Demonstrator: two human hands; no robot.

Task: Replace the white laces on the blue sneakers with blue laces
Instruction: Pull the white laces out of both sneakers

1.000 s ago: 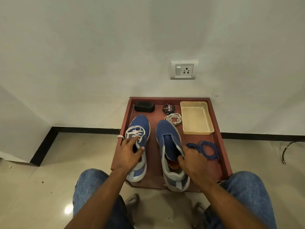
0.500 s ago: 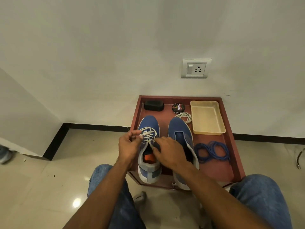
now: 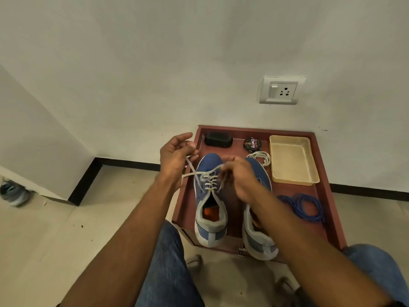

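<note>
Now both hands pull white lace ends on the left sneaker.

Red-brown tray [image 3: 327, 196] holds left sneaker [image 3: 210, 209] w/ white lace [image 3: 209, 180], right sneaker [image 3: 261, 238] unlaced beside it. L hand [image 3: 174, 158] pinches one lace end, R hand [image 3: 241, 178] pinches the other. Blue laces [image 3: 301, 207] coiled at tray's right; loose white lace [image 3: 260, 157] behind, by the beige basket [image 3: 293, 160].

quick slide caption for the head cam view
Both hands, left hand and right hand, pull the white lace loose from the left blue sneaker.

left hand [image 3: 174, 157]: raised, drawing white lace [image 3: 192, 167] outward | right hand [image 3: 240, 176]: pinching other end
</note>
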